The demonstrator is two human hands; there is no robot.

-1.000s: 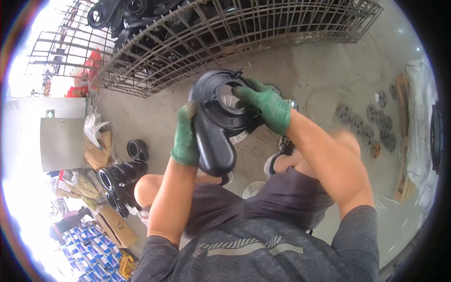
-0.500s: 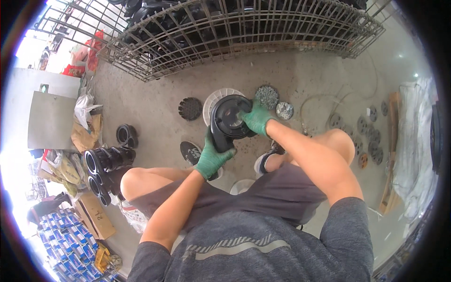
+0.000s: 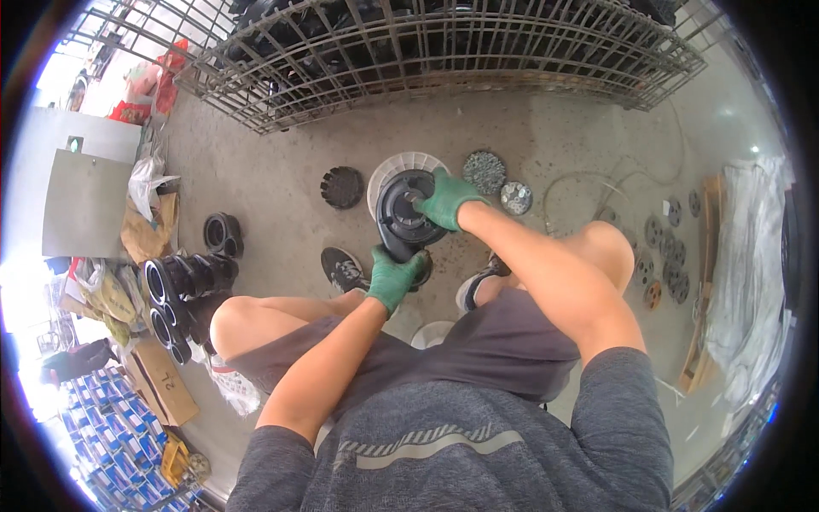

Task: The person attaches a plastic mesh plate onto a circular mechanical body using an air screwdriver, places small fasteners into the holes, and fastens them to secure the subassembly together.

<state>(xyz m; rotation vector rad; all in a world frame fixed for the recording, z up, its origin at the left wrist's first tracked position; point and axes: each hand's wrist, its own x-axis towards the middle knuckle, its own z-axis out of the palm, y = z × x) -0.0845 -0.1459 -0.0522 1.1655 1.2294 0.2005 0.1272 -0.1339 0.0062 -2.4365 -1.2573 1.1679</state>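
Observation:
A black snail-shaped casing (image 3: 397, 224), like a pump housing with a round ribbed body and a short spout, is tilted above a white ribbed round disc (image 3: 416, 158). My left hand (image 3: 393, 280), in a green glove, is closed round the spout at the near side. My right hand (image 3: 449, 201), also gloved in green, grips the casing's right edge, with its thumb reaching over the round face near the hub. Whether a small part sits under that thumb I cannot make out.
A black tub (image 3: 342, 188) stands left of the disc. To its right are a tub of small metal parts (image 3: 485, 172) and a smaller dish (image 3: 516, 198). A wire cage (image 3: 444, 64) full of black parts runs along the far side. Black casings (image 3: 192, 277) stack at left.
The casing has shifted slightly left and its round face shows more squarely. My right hand has moved left with it. My left hand has slid a little to the right, under the spout.

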